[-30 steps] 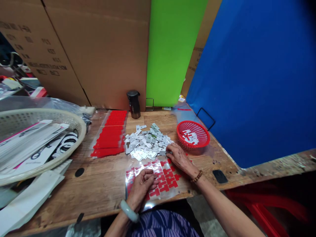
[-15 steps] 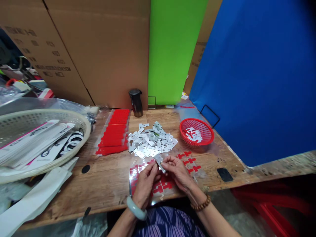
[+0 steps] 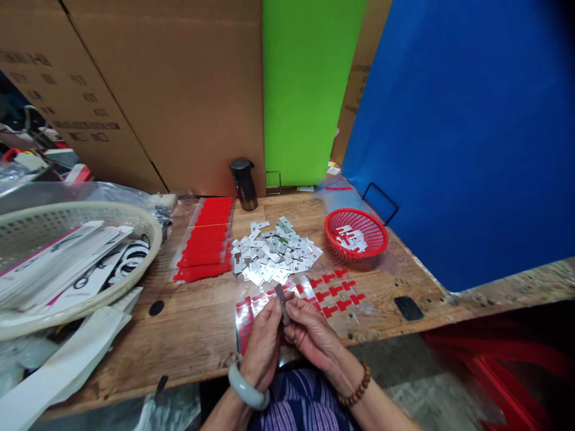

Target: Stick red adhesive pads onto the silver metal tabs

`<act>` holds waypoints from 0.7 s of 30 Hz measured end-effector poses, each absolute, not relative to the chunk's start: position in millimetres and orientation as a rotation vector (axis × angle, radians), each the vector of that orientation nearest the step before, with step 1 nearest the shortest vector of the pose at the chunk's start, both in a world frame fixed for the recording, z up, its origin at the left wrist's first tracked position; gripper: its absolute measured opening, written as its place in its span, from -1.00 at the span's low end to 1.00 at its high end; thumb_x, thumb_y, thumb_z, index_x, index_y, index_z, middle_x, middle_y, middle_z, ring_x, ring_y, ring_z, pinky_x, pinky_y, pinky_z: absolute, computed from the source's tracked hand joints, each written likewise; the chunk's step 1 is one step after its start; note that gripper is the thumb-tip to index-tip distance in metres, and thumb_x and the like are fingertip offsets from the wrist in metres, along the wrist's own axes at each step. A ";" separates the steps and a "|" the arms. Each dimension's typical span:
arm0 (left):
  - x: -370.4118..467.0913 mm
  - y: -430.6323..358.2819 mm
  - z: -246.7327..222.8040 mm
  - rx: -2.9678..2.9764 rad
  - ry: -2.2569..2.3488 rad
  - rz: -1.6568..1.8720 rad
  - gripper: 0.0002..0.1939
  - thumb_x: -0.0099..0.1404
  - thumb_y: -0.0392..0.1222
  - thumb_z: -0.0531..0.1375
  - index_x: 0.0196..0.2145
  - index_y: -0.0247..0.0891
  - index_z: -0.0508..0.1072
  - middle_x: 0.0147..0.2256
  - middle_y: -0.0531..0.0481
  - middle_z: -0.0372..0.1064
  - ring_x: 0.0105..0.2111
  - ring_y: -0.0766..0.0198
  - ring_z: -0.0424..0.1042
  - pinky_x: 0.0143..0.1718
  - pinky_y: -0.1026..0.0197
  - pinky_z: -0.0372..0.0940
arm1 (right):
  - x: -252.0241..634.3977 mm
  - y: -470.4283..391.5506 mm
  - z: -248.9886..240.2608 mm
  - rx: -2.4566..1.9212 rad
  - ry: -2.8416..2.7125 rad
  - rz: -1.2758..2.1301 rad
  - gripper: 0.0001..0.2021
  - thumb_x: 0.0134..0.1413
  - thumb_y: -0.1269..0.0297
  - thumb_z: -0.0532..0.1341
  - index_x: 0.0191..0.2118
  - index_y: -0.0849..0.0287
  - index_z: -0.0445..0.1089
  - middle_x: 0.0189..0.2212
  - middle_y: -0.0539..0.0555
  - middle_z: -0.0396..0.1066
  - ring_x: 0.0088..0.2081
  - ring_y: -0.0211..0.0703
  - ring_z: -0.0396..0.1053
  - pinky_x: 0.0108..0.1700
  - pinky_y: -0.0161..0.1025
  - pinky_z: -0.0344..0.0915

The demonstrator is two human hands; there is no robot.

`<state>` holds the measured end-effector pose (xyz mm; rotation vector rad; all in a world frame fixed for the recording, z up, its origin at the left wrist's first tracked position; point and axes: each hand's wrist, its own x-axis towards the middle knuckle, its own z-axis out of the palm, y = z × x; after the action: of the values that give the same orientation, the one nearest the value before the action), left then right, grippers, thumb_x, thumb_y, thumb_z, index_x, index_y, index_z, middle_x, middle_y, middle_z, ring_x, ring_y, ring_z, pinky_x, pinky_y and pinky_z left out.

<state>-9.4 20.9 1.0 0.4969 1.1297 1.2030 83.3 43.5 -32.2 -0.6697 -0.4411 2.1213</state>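
Note:
My left hand and my right hand meet near the table's front edge, both closed on one small flat metal plate, which is turned nearly edge-on. Beneath them lies a clear plastic sheet with rows of red T-shaped stickers, partly hidden by my hands. Just beyond is a loose pile of silvery metal plates with small notches and holes. To the right, a red plastic basket holds several plates, some showing red.
Red sticker sheets are stacked left of the pile. A dark tumbler stands behind. At left, a large pale basket holds printed cards. Cardboard, a green panel and a blue panel border the table.
The metal plate has turned from its broad face to nearly edge-on. My hands have drawn closer together, and my right hand has shifted left and slightly down. The view has moved a little.

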 end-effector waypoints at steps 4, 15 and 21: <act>-10.6 21.2 -0.6 0.473 1.025 1.182 -0.71 0.10 0.01 0.23 -0.35 -0.29 0.47 -0.61 0.13 0.26 -0.67 0.48 0.16 -0.57 0.37 0.13 | 82.4 40.1 -38.2 -0.694 -0.479 2.113 -0.78 -0.10 0.25 0.32 -0.29 0.20 0.37 -0.57 -0.08 0.34 -0.65 -0.46 0.21 -0.58 -0.47 0.16; -24.6 20.5 12.9 0.584 1.067 0.931 -0.73 0.06 -0.06 0.27 -0.45 -0.34 0.38 -0.50 -0.02 0.42 -0.60 0.38 0.39 -0.53 0.32 0.31 | 132.1 46.0 -27.0 -0.751 -0.984 1.905 -0.66 -0.12 0.30 0.33 -0.15 0.13 0.35 -0.38 -0.02 0.38 -0.36 -0.30 0.32 -0.28 -0.35 0.24; -15.9 17.0 17.8 0.589 1.032 0.869 -0.71 0.02 -0.06 0.30 -0.45 -0.38 0.41 -0.53 -0.01 0.40 -0.69 0.46 0.32 -0.61 0.36 0.27 | 131.6 44.5 -26.2 -0.655 -0.890 1.980 -0.66 -0.21 0.18 0.37 -0.24 0.14 0.39 -0.44 -0.04 0.33 -0.50 -0.34 0.25 -0.40 -0.36 0.19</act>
<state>-15.9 17.0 17.8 0.5888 1.0318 0.8689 131.6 44.5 -26.2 -0.6547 -0.8899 1.9796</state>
